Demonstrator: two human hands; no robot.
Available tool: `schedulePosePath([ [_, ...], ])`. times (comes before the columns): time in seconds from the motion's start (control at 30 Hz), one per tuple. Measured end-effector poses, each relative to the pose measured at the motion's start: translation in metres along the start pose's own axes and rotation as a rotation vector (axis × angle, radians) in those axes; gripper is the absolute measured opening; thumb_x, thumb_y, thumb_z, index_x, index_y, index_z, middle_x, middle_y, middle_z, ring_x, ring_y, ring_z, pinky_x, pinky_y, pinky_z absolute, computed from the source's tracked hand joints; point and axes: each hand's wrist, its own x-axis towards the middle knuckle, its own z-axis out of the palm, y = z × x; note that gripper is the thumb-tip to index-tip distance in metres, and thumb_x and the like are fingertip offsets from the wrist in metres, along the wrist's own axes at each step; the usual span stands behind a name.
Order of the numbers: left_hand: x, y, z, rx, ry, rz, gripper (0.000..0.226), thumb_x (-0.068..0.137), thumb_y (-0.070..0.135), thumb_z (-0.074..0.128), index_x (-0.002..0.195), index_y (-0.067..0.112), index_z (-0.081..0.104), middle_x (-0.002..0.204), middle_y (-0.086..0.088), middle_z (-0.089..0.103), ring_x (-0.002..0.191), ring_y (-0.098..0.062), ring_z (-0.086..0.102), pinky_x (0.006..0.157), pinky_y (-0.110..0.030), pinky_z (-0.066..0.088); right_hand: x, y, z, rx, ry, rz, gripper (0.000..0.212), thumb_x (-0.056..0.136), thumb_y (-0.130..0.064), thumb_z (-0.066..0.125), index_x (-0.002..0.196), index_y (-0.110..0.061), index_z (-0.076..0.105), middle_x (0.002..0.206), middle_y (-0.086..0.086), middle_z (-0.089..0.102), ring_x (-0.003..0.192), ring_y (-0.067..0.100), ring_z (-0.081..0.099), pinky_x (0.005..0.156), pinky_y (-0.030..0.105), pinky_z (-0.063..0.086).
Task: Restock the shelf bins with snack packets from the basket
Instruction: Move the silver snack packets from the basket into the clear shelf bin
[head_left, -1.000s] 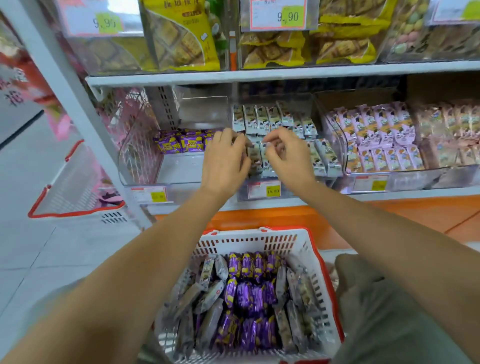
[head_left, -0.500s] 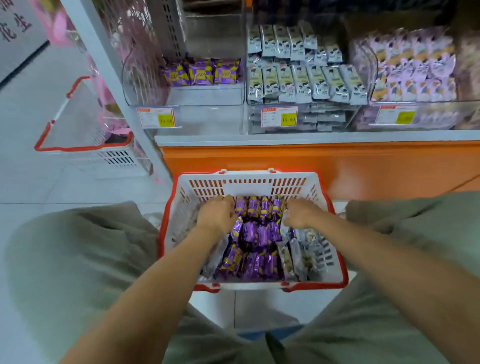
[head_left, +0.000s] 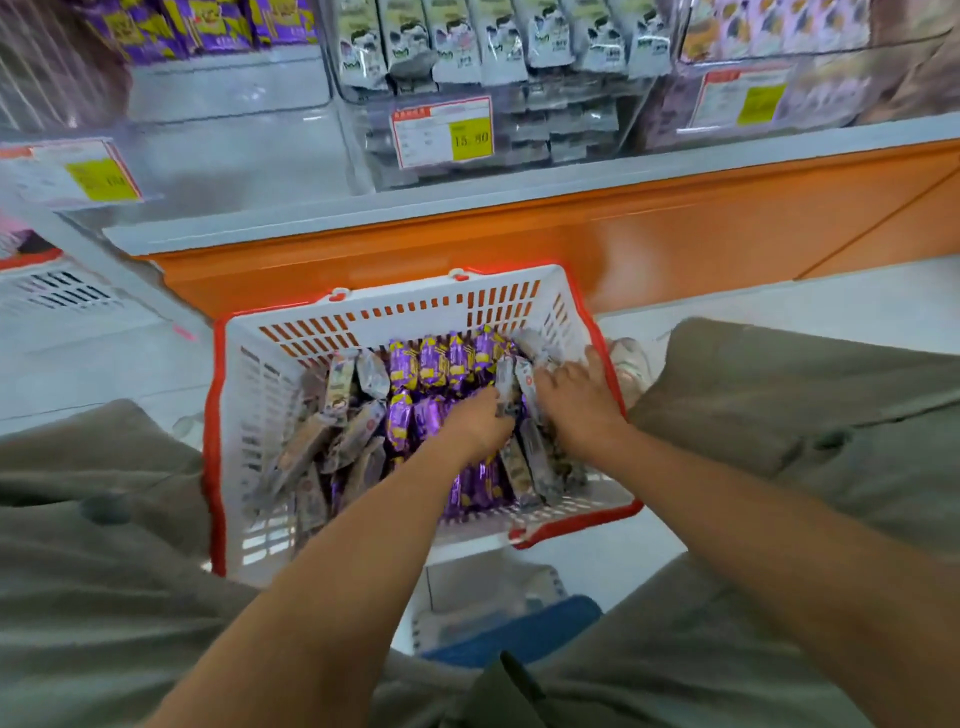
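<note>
The shelf bins (head_left: 228, 148) run across the top of the frame. The basket (head_left: 270, 400) sits mid-frame on the floor, with purple packets (head_left: 431, 364) down its middle and grey packets (head_left: 337, 382) at the sides. This looks like the gathering step. Right of centre, the left hand (head_left: 478, 426) has its grip closed on one grey packet (head_left: 503, 387). The right hand (head_left: 579, 405) digs in beside it, and I cannot tell its grip. The next lift must clear the basket's far wall and the jutting shelf edge (head_left: 519, 182). There is open room above, but the legs (head_left: 779, 415) hem in both sides.
</note>
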Motion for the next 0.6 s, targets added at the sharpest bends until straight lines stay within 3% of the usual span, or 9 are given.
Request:
schedulePosePath([
  [0.1, 0.015, 0.013, 0.003, -0.183, 0.03, -0.08, 0.023, 0.094, 0.02, 0.052, 0.105, 0.002, 0.061, 0.104, -0.02, 0.063, 0.102, -0.035, 0.061, 0.077, -0.036, 0.046, 0.0, 0.006, 0.006, -0.003, 0.074, -0.045, 0.067, 0.087, -0.004, 0.05, 0.147, -0.004, 0.021, 0.134, 0.014, 0.05, 0.127, 0.032, 0.044, 0.116, 0.054, -0.003],
  [0.23, 0.029, 0.02, 0.006, -0.415, 0.059, -0.288, 0.034, 0.097, 0.023, 0.052, 0.116, -0.004, 0.059, 0.111, -0.022, 0.063, 0.107, -0.037, 0.06, 0.083, -0.041, 0.049, -0.002, 0.007, 0.009, -0.121, 0.081, -0.114, 0.077, 0.088, -0.012, 0.055, 0.151, -0.001, 0.012, 0.145, 0.023, 0.038, 0.132, 0.036, 0.042, 0.115, 0.059, -0.002],
  [0.33, 0.037, 0.023, 0.011, -0.487, 0.091, -0.366, 0.038, 0.092, 0.028, 0.057, 0.113, -0.003, 0.06, 0.115, -0.023, 0.063, 0.106, -0.038, 0.06, 0.09, -0.045, 0.051, 0.002, 0.008, 0.015, -0.155, 0.122, -0.107, 0.074, 0.062, -0.022, 0.078, 0.13, -0.002, 0.055, 0.109, 0.017, 0.066, 0.098, 0.032, 0.065, 0.11, 0.057, 0.029],
  [0.4, 0.043, 0.027, 0.016, -0.533, 0.13, -0.364, 0.026, 0.091, 0.02, 0.056, 0.102, -0.003, 0.062, 0.108, -0.023, 0.065, 0.103, -0.038, 0.063, 0.087, -0.045, 0.052, 0.007, 0.01, 0.025, -0.076, 0.179, -0.132, 0.069, 0.05, -0.022, 0.083, 0.115, -0.006, 0.066, 0.094, 0.011, 0.068, 0.083, 0.03, 0.067, 0.103, 0.054, 0.034],
  [0.47, 0.049, 0.029, 0.02, -0.542, 0.148, -0.367, 0.023, 0.091, 0.015, 0.056, 0.104, -0.003, 0.061, 0.109, -0.024, 0.065, 0.103, -0.038, 0.064, 0.085, -0.045, 0.054, 0.009, 0.009, 0.028, 0.051, 0.2, -0.169, 0.065, 0.058, -0.013, 0.079, 0.12, -0.002, 0.06, 0.101, 0.015, 0.065, 0.086, 0.036, 0.065, 0.099, 0.05, 0.027],
  [0.53, 0.051, 0.029, 0.022, -0.552, 0.14, -0.407, 0.038, 0.09, 0.017, 0.058, 0.12, -0.006, 0.053, 0.115, -0.026, 0.062, 0.106, -0.039, 0.062, 0.082, -0.043, 0.054, 0.009, 0.006, 0.026, 0.157, 0.191, -0.167, 0.067, 0.072, -0.008, 0.069, 0.135, -0.001, 0.046, 0.121, 0.018, 0.056, 0.103, 0.039, 0.058, 0.098, 0.046, 0.03],
  [0.6, 0.049, 0.03, 0.02, -0.564, 0.111, -0.405, 0.043, 0.09, 0.018, 0.061, 0.123, -0.007, 0.05, 0.117, -0.029, 0.06, 0.108, -0.041, 0.061, 0.071, -0.04, 0.053, 0.007, 0.008, 0.024, 0.2, 0.175, -0.136, 0.072, 0.081, -0.005, 0.062, 0.145, -0.004, 0.03, 0.136, 0.016, 0.044, 0.12, 0.036, 0.047, 0.1, 0.043, 0.036],
])
